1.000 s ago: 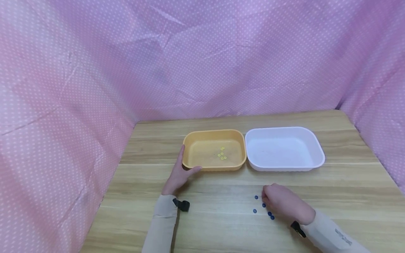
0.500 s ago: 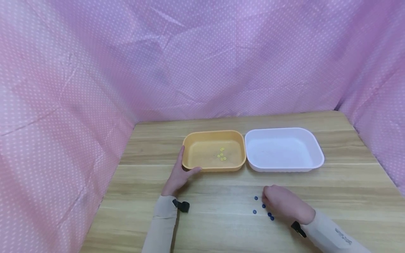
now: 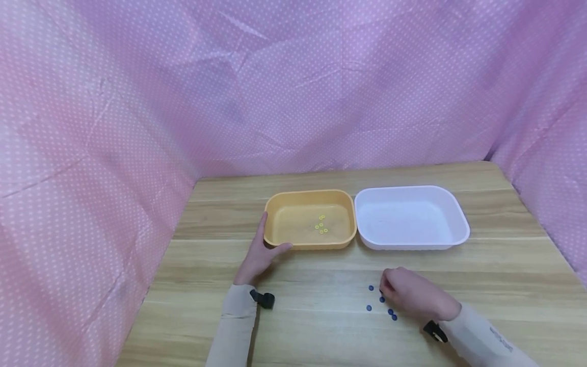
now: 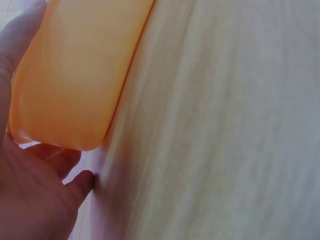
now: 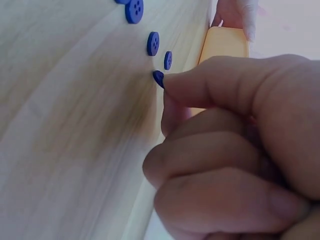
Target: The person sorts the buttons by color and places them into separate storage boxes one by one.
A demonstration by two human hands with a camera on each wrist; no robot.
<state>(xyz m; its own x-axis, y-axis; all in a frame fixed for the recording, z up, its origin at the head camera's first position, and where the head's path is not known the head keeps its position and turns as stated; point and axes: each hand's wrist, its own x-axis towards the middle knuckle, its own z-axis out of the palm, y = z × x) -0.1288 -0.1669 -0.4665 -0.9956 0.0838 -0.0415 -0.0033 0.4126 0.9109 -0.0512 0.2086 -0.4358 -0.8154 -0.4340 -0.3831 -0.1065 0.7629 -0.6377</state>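
Observation:
My left hand point(image 3: 258, 255) holds the near left corner of a yellow-orange plastic basin point(image 3: 279, 241), thumb along the front and fingers along the left side. Several small yellow rings or buttons point(image 3: 321, 225) lie inside it. My right hand point(image 3: 415, 291) is low over the table, its other fingers folded in. Between thumb and forefinger it pinches a dark blue button point(image 5: 158, 78), tilted up from the wood and partly hidden by the thumb tip. More blue buttons, such as one four-holed button point(image 5: 153, 44), lie flat just left of this hand.
A white basin point(image 3: 408, 243) stands to the right of the yellow-orange one, their sides nearly touching. Both sit toward the back of the wooden table point(image 3: 316, 321). Pink dotted cloth point(image 3: 293, 92) hangs behind and at both sides.
My right wrist and forearm have shifted slightly to the right while the fingertips stay by the buttons. The left hand and both basins keep their places.

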